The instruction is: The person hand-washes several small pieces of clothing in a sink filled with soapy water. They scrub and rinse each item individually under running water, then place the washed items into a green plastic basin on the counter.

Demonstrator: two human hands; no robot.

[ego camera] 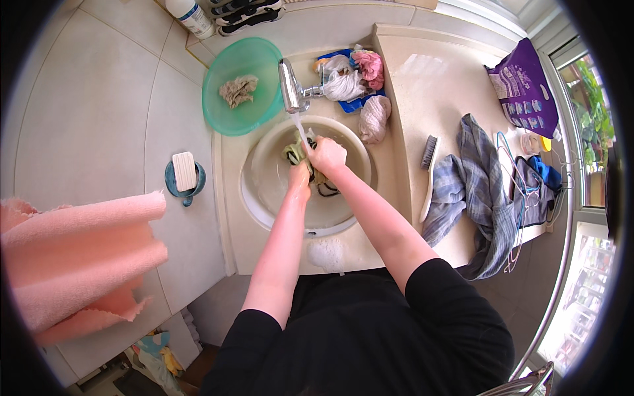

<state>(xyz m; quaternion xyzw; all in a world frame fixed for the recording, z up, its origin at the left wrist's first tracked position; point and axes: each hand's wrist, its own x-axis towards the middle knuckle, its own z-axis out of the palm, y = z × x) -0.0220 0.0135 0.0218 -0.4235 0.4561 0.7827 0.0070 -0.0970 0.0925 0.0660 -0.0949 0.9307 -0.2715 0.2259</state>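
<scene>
Water runs from a chrome faucet (291, 86) onto a wet green cloth with dark edging (295, 152) above the round washbasin (262, 213). My right hand (329, 156) is closed around the cloth's right side. Close beside it, my left hand (299, 180) grips the lower left part. Between and below the hands, dark cord-like strips of the cloth hang over the basin. Much of the cloth is hidden by my fingers. White foam (325, 253) lies on the counter's front edge.
A green plastic basin (223, 121) holding a beige cloth stands behind left. Mesh bath sponges (369, 69) sit behind right. On the raised right counter are a scrub brush (429, 173), a plaid cloth (483, 173) and a purple bag (525, 89). A pink towel (89, 252) hangs left.
</scene>
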